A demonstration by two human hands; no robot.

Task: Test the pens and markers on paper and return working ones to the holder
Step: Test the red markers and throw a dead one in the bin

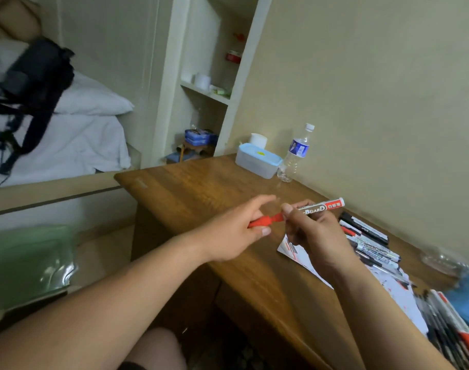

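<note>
The wooden desk [201, 188] carries a sheet of paper [297, 252], with a row of markers [366, 236] just beyond it. Above the paper's near end, the right hand [316, 231] pinches the barrel of a red whiteboard marker [324, 205] and the left hand [236, 231] grips its red cap [260, 222]. The step is capping or uncapping, though I cannot tell which. Either way, the next move likely needs a straight pull or push along the barrel.

1. The left hand [238, 231] pinches a red plastic cap [262, 222] at the tip end of a white-barrelled whiteboard marker [322, 206].
2. The right hand [313, 231] grips the marker's barrel.
3. White paper [300, 256] lies on the brown wooden desk [201, 188] beside a row of loose markers [369, 241].
4. A clear plastic water bottle [294, 153] stands beside a blue-lidded translucent box [257, 161].
</note>
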